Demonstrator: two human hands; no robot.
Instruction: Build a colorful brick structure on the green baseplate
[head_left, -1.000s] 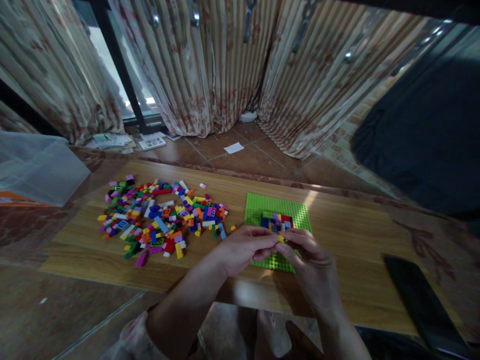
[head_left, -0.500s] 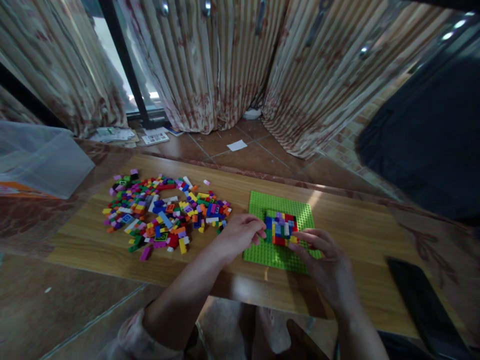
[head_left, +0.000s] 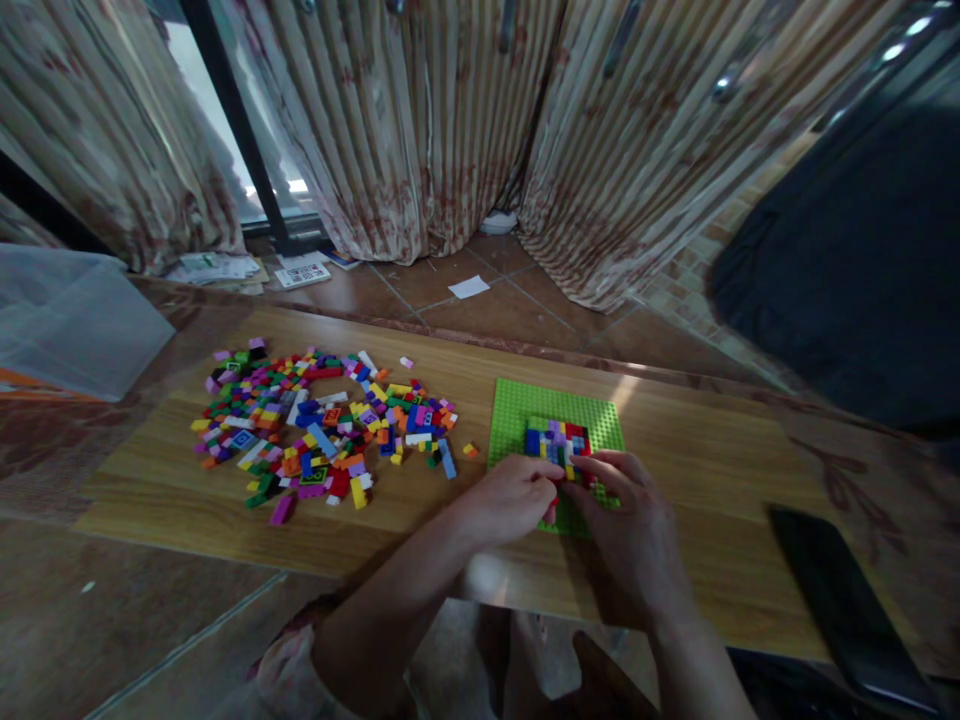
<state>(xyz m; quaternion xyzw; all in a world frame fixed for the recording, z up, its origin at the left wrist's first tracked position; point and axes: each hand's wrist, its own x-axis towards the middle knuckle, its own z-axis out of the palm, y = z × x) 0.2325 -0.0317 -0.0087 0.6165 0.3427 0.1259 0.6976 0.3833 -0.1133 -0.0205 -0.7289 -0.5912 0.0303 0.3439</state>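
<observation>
A low build of coloured toy bricks (head_left: pixel 556 437) sits on a green studded baseplate (head_left: pixel 517 400). My left hand (head_left: pixel 514 497) is at the build's near side, its fingers curled and pressed together at the tips. Whatever they pinch is mostly hidden, though a bit of red shows beside them. My right hand (head_left: pixel 630 505) comes in from the right, with thumb and forefinger closed against the near right part of the build. The two hands' fingertips almost meet and cover the build's front rows.
A wide heap of loose bricks (head_left: pixel 300 420) lies on the left of the wooden table (head_left: pixel 420 330). One orange and yellow brick (head_left: pixel 470 450) lies between heap and baseplate. A black phone-like slab (head_left: pixel 832 590) rests at the right. A clear plastic bin (head_left: pixel 82 320) stands at the far left.
My left hand has moved right and nearer, from the build's left side to its front edge. My right hand has shifted slightly left, its fingertips closer to the left hand's.
</observation>
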